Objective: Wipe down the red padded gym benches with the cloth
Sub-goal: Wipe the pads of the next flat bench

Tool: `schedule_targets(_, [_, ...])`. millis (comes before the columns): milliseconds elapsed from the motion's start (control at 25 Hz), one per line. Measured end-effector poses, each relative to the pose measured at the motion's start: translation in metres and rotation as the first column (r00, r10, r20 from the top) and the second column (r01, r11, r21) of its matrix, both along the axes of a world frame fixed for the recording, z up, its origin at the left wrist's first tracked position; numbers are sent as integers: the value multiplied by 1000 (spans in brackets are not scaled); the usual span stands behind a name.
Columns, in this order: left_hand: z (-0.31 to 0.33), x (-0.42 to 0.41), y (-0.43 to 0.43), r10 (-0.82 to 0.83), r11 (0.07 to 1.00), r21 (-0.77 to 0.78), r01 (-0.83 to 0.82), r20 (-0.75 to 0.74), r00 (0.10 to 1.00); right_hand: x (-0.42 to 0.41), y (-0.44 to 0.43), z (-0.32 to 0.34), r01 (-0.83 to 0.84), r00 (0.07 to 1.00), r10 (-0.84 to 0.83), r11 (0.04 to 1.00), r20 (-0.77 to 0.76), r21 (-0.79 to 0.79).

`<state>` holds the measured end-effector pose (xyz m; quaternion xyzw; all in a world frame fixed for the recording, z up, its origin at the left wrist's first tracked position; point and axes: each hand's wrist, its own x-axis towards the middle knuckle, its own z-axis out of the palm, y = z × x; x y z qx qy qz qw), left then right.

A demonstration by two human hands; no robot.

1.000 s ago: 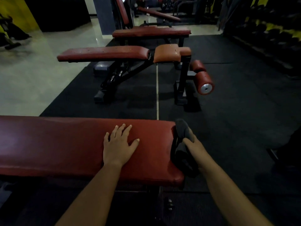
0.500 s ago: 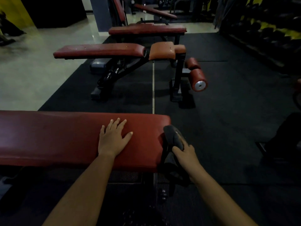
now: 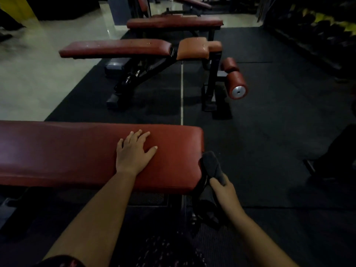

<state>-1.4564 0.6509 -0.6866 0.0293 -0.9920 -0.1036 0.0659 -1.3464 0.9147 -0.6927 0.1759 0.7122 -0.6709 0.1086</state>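
Cloth (image 3: pixel 212 166) gripped in right hand (image 3: pixel 225 191) at bench (image 3: pixel 57 151) end, left hand (image 3: pixel 133 153) flat on pad

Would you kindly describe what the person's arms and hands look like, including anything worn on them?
The left forearm and right forearm are bare. The left hand and right hand wear no gloves, and no watch, bracelet or ring shows, though the light is dim. At the left arm's upper end, a dark sleeve edge with a reddish pattern is just visible.

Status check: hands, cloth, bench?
Left hand flat on near bench. Right hand grips cloth at bench's right end. No obstruction visible.
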Motion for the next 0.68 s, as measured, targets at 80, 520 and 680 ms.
schedule_targets(80, [-1, 0, 0, 1, 1000, -2, -1, 2, 1000, -6, 8, 7, -54, 997, 56, 997, 46, -51])
schedule_targets(520, [0, 1, 1, 12, 1000, 5, -12, 4, 1000, -8, -2, -1, -101, 990, 117, 976, -76, 191])
schedule_targets(680, [0, 1, 2, 13, 1000, -3, -13, 11, 1000, 27, 0, -5, -173, 953, 256, 898, -162, 404])
